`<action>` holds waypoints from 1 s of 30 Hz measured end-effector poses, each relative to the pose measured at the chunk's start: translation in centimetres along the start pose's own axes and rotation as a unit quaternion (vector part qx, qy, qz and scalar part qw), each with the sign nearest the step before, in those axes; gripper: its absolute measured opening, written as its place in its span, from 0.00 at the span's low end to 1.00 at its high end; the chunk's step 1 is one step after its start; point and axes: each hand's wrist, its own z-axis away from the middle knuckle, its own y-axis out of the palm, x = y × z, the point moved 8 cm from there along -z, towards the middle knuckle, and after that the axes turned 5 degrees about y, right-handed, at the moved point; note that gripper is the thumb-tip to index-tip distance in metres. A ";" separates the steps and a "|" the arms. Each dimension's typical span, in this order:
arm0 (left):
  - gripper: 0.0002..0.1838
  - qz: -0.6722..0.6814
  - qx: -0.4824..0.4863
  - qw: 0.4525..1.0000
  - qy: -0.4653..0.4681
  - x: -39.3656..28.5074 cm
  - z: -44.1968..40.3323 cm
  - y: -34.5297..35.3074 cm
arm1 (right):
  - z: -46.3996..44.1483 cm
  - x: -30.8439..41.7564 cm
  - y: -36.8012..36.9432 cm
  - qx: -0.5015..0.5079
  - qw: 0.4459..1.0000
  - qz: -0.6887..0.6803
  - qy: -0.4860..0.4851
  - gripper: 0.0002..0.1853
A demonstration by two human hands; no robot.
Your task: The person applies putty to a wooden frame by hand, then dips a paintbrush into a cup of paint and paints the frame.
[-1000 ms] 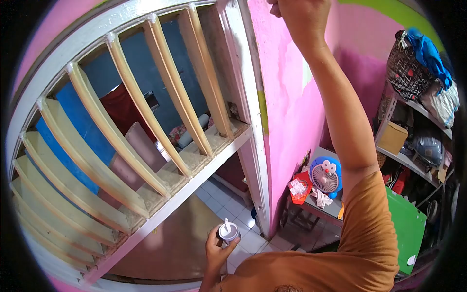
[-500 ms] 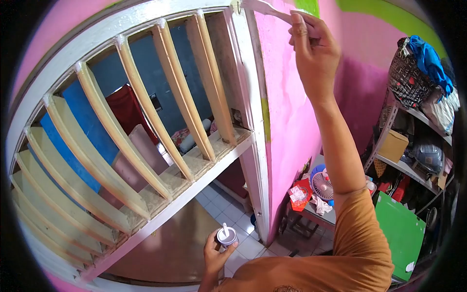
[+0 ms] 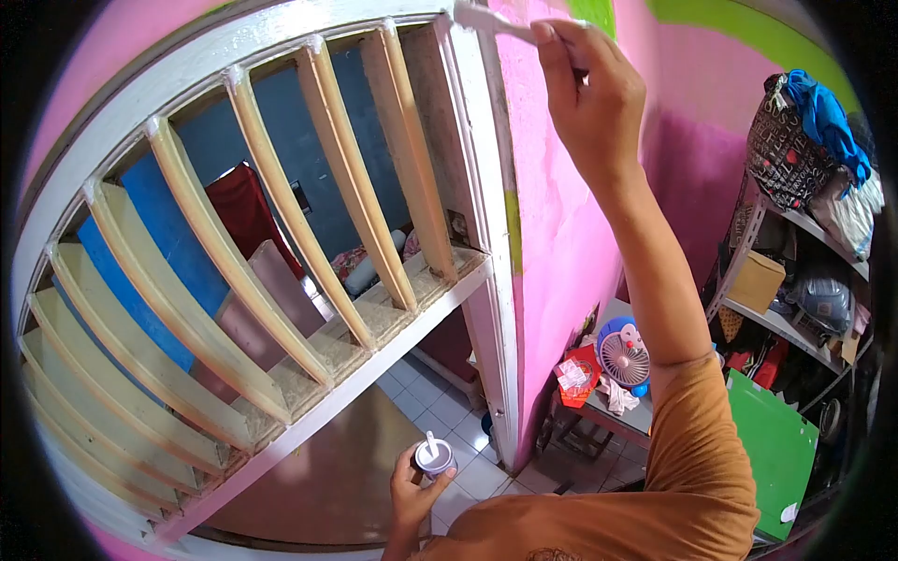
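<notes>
Your right hand (image 3: 595, 101) has come down and leftward since a second ago, bringing the brush (image 3: 502, 25) into view. Wooden slats (image 3: 348, 178) stand left of both hands' fingers. Your left hand's (image 3: 412, 493) fingers curl around a small cup (image 3: 443, 467), a white stick (image 3: 431, 442) poking out above them. Your right fingers pinch the brush's handle, its head left of them at the white frame (image 3: 480, 140). Below those fingers sits a fan (image 3: 624, 361).

the tabletop (image 3: 636, 418) at right carries a blue fan (image 3: 624, 360), red container (image 3: 582, 381) and pale cloth (image 3: 617, 397); farther right, a shelf unit (image 3: 782, 324) bears a patterned bag (image 3: 784, 154) above a cardboard box (image 3: 754, 280).
</notes>
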 end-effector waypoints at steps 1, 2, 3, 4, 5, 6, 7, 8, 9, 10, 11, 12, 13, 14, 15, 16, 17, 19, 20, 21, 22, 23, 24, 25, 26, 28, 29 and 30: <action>0.37 -0.002 0.002 1.000 -0.008 0.0 0.1 -0.1 | -0.4 0.4 -0.2 -0.029 0.998 0.021 -0.047 0.06; 0.37 -0.004 0.003 1.000 -0.009 -0.2 0.0 -0.1 | -0.8 0.3 0.2 -0.042 0.997 0.007 -0.057 0.06; 0.37 -0.009 0.009 1.000 -0.002 -0.5 -0.1 0.0 | -0.9 0.6 0.4 -0.042 0.998 0.008 -0.056 0.06; 0.37 -0.013 0.015 1.000 0.004 -0.7 -0.2 0.1 | -1.0 0.5 0.9 -0.023 0.999 0.015 -0.036 0.07; 0.37 -0.012 0.016 1.000 0.004 -0.6 -0.2 0.2 | -1.1 0.4 1.2 -0.002 1.000 0.021 -0.017 0.07; 0.37 -0.003 0.011 1.000 0.004 -0.5 -0.2 0.2 | -0.9 0.7 1.3 -0.004 0.998 0.039 -0.057 0.07; 0.37 0.007 0.004 1.000 0.004 -0.3 -0.1 0.2 | -0.6 0.6 0.8 -0.002 0.997 0.040 -0.059 0.07; 0.37 0.010 0.004 1.000 0.005 0.0 0.0 0.2 | -0.2 0.1 0.5 0.030 0.999 0.032 -0.024 0.07; 0.37 0.012 -0.003 1.000 -0.001 0.4 0.0 0.1 | 0.1 0.4 0.4 0.062 0.998 0.023 0.009 0.07; 0.37 0.013 -0.009 1.000 -0.007 0.7 0.0 0.0 | -0.1 0.7 -0.1 0.061 0.997 0.028 0.042 0.07; 0.37 0.014 -0.010 1.000 -0.006 0.7 -0.1 0.0 | -0.6 0.5 0.2 0.061 0.997 0.027 0.041 0.07; 0.37 0.006 -0.007 1.000 -0.004 0.5 -0.1 0.0 | -1.3 1.0 0.2 0.025 0.999 0.032 -0.017 0.07; 0.37 -0.004 -0.003 1.000 -0.004 0.2 -0.1 -0.1 | -1.6 1.7 -0.1 -0.012 0.997 0.038 -0.072 0.07; 0.37 -0.007 -0.003 1.000 -0.005 -0.1 -0.1 -0.1 | -1.8 1.7 0.3 -0.007 0.997 0.037 -0.061 0.07; 0.37 -0.018 -0.002 1.000 0.002 -0.6 -0.1 0.0 | -1.8 1.5 0.5 -0.008 0.998 0.038 -0.058 0.07; 0.37 -0.028 0.000 1.000 0.010 -0.9 -0.2 0.1 | -1.7 1.4 0.9 -0.001 0.997 0.047 -0.067 0.07; 0.37 -0.029 0.002 1.000 0.009 -1.0 -0.2 0.1 | -1.5 1.3 1.2 0.006 0.995 0.056 -0.077 0.07; 0.37 -0.013 0.003 1.000 -0.002 -0.8 -0.2 0.3 | -0.5 0.9 0.8 0.037 0.994 0.089 -0.054 0.08; 0.37 -0.010 0.001 1.000 -0.001 -0.5 -0.2 0.3 | -0.2 0.8 0.4 0.049 0.996 0.064 -0.028 0.08; 0.38 -0.007 0.003 1.000 0.004 -0.1 -0.2 0.2 | 0.0 0.7 0.3 0.060 0.998 0.036 -0.001 0.08; 0.38 -0.007 0.004 1.000 0.007 0.0 -0.1 0.0 | -0.2 1.0 -0.1 0.040 0.998 0.047 -0.007 0.08; 0.38 -0.011 0.001 1.000 0.005 0.0 0.0 -0.2 | -0.7 1.0 0.0 0.040 0.998 0.044 -0.002 0.08; 0.38 -0.009 0.001 1.000 0.001 -0.1 0.2 -0.2 | -1.2 1.2 0.1 0.027 0.997 0.063 -0.034 0.07; 0.38 -0.005 0.003 1.000 -0.003 -0.2 0.2 0.0 | -1.8 1.3 0.4 0.015 0.994 0.083 -0.067 0.06; 0.38 -0.008 0.003 1.000 -0.005 -0.3 0.2 0.0 | -2.4 1.0 0.7 -0.005 0.997 0.022 -0.077 0.07; 0.37 -0.024 0.011 1.000 0.010 -0.5 0.2 0.1 | -2.4 1.6 0.6 0.014 0.997 0.025 -0.068 0.07; 0.37 -0.024 0.012 1.000 0.009 -0.2 0.2 0.1 | -2.2 2.0 0.6 0.033 0.997 0.026 -0.063 0.07; 0.37 -0.024 0.010 1.000 0.011 0.2 0.3 0.0 | -1.9 2.4 0.0 0.034 0.997 0.027 -0.065 0.07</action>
